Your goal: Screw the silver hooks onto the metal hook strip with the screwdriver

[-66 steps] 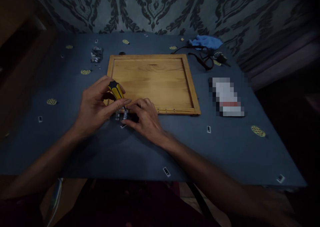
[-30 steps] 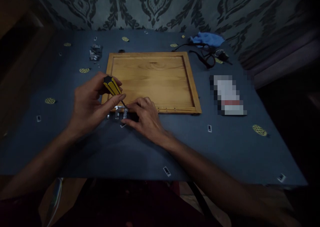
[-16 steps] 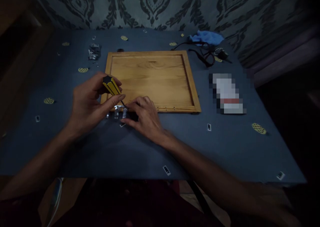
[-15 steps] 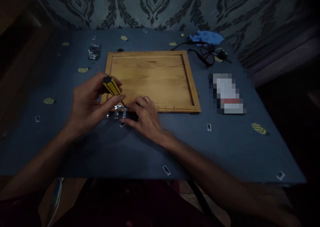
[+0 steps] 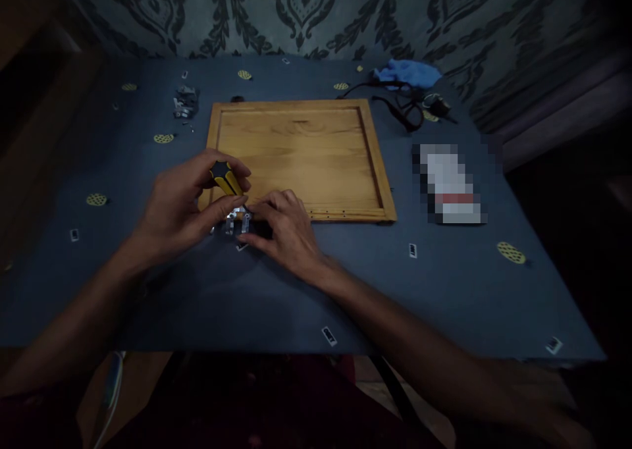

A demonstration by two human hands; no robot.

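My left hand is closed round the yellow and black handle of a screwdriver, its thumb and fingers at the handle's sides. The screwdriver leans, its lower end down at a silvery metal hinge on the near left edge of a framed wooden panel. With thumb and fingertips, my right hand grips the hinge from the right, its fingers resting on the panel's edge. The screwdriver's tip and any screw under it are hidden. Small holes show along the near edge, right of my right hand.
More metal hinges lie in a pile at the back left, with small screws beside them. Dark-framed glasses, a blue cloth and a pixelated object are on the right. A patterned wall stands behind the table.
My left hand has shifted slightly right and down with the screwdriver, and the handle's top sits lower and more to the right. My right hand has stayed almost still at the hinge.
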